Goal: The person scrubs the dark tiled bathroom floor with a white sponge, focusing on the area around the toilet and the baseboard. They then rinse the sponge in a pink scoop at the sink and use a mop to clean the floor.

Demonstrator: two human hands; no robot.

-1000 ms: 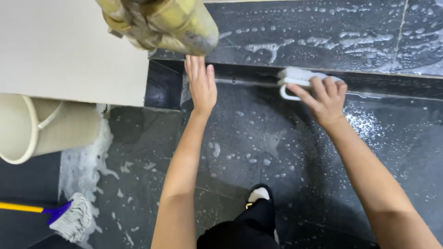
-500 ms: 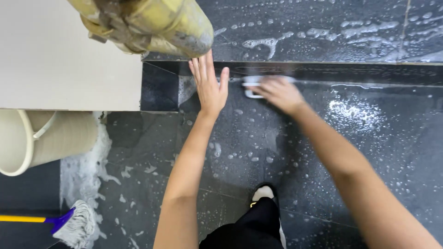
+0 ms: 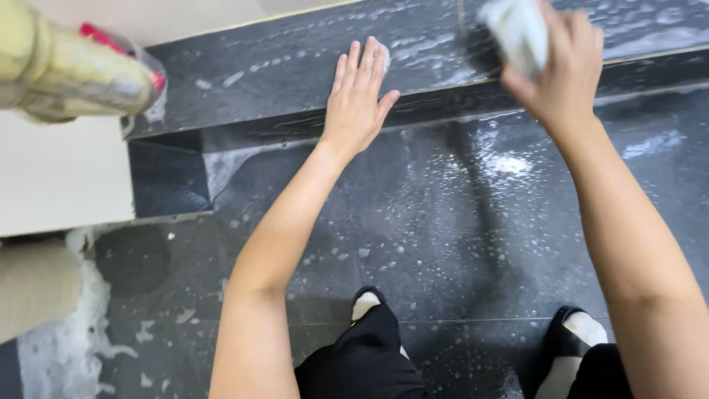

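Since the earlier frame, our right hand (image 3: pixel 565 70) had lifted the white scrub brush (image 3: pixel 517 29) off the step's face and up over the tread, fingers closed around it. Our left hand (image 3: pixel 356 100) had moved from the riser onto the dark step (image 3: pixel 258 74), lying flat with fingers spread and pressed to the wet stone. Soap suds dotted the black floor tiles (image 3: pixel 443 222) below. Our shoes (image 3: pixel 365 303) stood near the bottom edge. A yellowish pipe (image 3: pixel 66 74) hung at upper left.
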